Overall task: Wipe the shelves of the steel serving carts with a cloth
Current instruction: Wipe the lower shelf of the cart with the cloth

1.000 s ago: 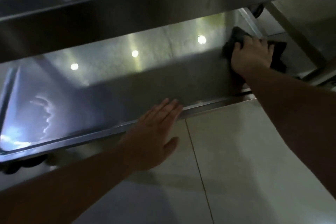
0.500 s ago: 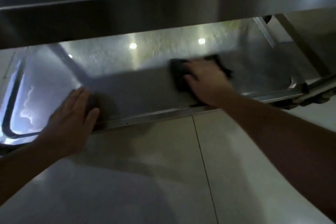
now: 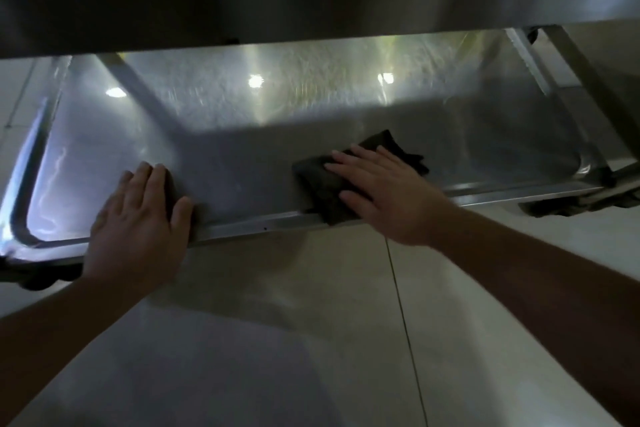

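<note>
A: Your right hand [image 3: 388, 189] lies flat, fingers straight, pressing the dark cloth [image 3: 332, 191] onto the bottom shelf [image 3: 242, 163]; your left hand [image 3: 138, 218] rests open on the near rim, well apart from it.

B: So you're mid-wipe, I'd judge; next, sweep the cloth toward your left hand, keeping pressure even; the unwiped stretch probably lies between them.

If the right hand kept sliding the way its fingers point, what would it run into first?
Its fingers point left along the lower shelf. The right hand, flat on the dark cloth, would cross bare steel and probably meet the left hand resting at the front rim, though depth is hard to judge.
</note>
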Demonstrator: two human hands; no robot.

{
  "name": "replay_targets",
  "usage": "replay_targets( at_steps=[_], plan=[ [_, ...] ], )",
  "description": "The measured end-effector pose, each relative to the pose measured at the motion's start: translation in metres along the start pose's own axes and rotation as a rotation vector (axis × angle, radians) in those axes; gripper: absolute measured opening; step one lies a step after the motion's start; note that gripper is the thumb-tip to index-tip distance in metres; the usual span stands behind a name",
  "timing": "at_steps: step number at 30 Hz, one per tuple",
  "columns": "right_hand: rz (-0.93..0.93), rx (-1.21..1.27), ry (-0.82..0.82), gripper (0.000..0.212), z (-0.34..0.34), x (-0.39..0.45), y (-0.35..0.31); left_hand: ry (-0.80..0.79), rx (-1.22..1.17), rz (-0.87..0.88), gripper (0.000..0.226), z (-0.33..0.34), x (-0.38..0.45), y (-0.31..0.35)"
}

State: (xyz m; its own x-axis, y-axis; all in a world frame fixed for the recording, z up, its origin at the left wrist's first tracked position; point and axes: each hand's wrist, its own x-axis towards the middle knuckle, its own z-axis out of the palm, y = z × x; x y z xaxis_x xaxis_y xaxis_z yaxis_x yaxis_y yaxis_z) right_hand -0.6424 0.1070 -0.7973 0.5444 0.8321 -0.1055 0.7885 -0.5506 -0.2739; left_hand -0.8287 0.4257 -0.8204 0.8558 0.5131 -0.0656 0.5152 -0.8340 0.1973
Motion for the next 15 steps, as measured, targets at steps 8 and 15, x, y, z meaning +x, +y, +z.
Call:
replay_targets(
  at_steps=[8,15],
  plan=[
    [1.111,0.018,0.327,0.060,-0.042,0.022,0.153,0.037,0.045,0.012,0.081,0.000,-0.004,0.005],
    [0.547,-0.050,0.268,0.049,0.002,0.166,-0.054,0.027,0.041,-0.018,0.082,-0.003,-0.003,0.010]
  ],
)
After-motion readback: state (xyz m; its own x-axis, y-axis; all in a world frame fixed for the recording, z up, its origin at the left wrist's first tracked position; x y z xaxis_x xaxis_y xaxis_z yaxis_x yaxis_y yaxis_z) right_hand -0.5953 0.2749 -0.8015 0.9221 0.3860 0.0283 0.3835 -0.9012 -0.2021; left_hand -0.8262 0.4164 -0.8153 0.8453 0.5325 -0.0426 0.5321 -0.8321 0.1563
